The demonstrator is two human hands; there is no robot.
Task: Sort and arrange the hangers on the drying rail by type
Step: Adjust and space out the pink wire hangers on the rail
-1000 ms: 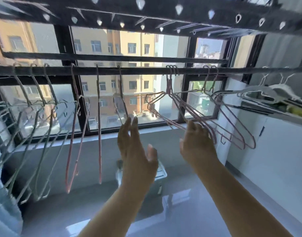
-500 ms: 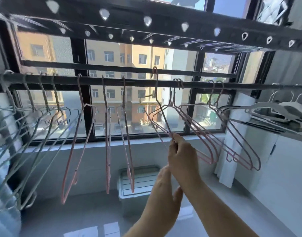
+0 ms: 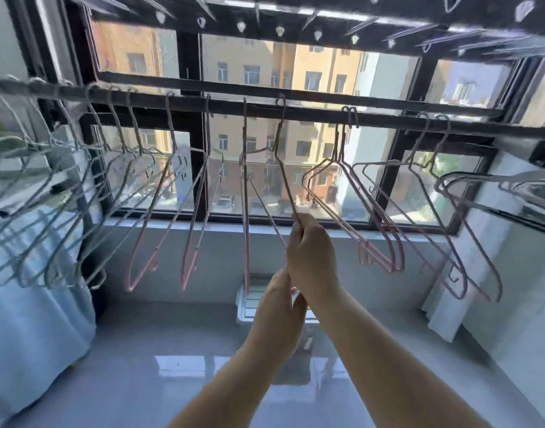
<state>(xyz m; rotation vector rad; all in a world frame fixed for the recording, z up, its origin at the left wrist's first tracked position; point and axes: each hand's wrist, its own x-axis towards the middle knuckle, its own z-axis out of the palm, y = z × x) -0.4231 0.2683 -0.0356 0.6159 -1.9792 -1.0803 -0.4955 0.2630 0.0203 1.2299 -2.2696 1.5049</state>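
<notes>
A single head-worn camera faces forward, tilted up at the drying rail (image 3: pixel 311 111), near it. The window (image 3: pixel 265 72) lies behind.

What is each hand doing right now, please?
Left hand: cannot tell; its fingers are not clearly visible.
Right hand: closed, gripping a pink hanger.

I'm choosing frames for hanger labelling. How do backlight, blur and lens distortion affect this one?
Head view: the bright window backlights the scene, leaving the rail a dark silhouette; the wide lens bows the rail and stretches the edges; the grey hangers at left are smeared; the floor carries a glare patch; the right hand gripping the pink hanger is fairly sharp.
</notes>
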